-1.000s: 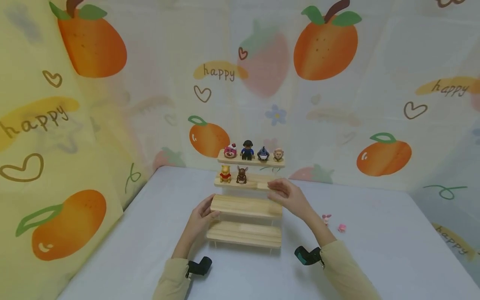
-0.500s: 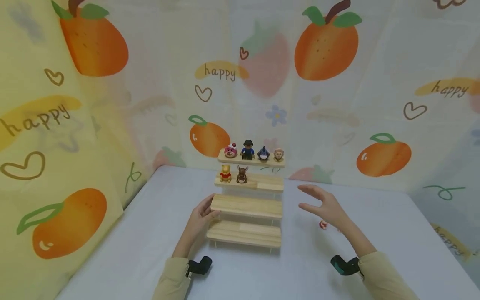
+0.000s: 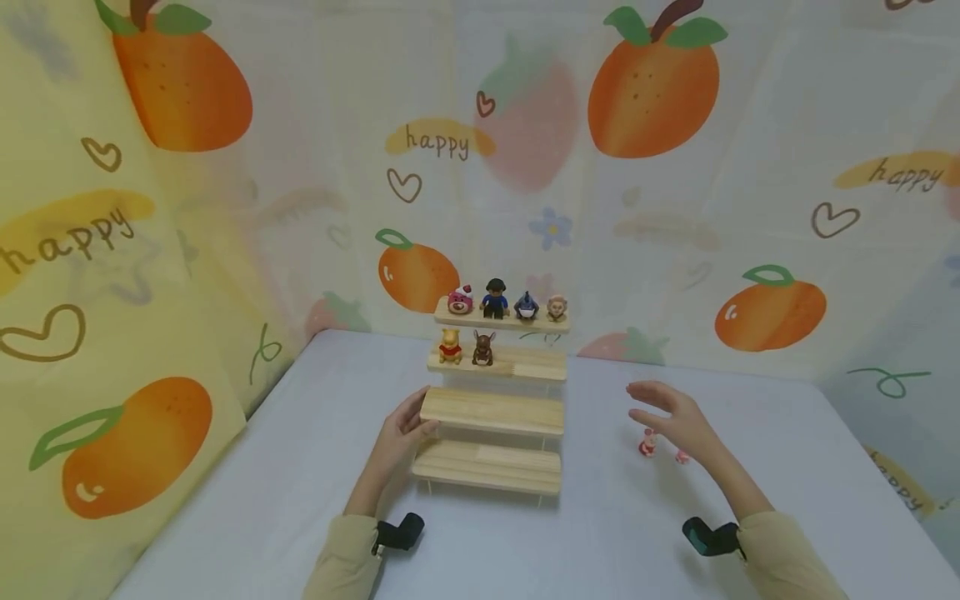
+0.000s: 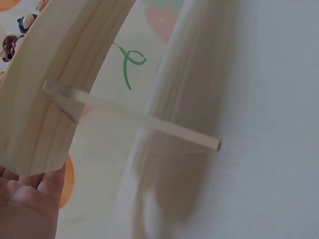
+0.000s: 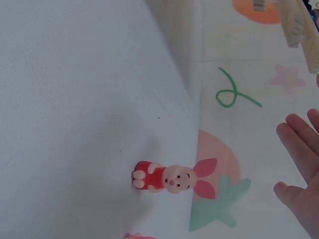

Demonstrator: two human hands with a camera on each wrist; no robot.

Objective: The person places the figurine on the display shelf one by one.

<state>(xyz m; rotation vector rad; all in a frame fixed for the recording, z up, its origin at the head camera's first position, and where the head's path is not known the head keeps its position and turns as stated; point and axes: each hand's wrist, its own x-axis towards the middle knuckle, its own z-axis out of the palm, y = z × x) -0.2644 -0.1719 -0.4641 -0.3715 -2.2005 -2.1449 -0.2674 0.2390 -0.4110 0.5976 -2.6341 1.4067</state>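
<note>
My left hand (image 3: 397, 429) grips the left end of a tiered wooden display shelf (image 3: 491, 412) at its second step from the front. In the left wrist view, fingers (image 4: 47, 186) lie against that step's end. Off to the shelf's right, my right hand (image 3: 675, 417) is raised with thumb and fingers apart and holds nothing. Below it a piglet figurine (image 5: 174, 178) in red, with pink ears, sits upright on the table. A smaller pink figurine (image 3: 681, 457) is just right of it, partly covered by the hand in the head view.
On the top step stand a pink bear figurine (image 3: 461, 301), a blue-shirted figure (image 3: 495, 298), a donkey figurine (image 3: 527, 306) and a pale-faced figurine (image 3: 557, 308). One step lower are a yellow bear (image 3: 450, 347) and a brown big-eared figurine (image 3: 483, 348). A printed cloth (image 3: 480, 242) hangs behind.
My right hand has left the right side of the second step from the top and moved right to above the piglet, its fingers spreading. The left hand keeps its place on the shelf.
</note>
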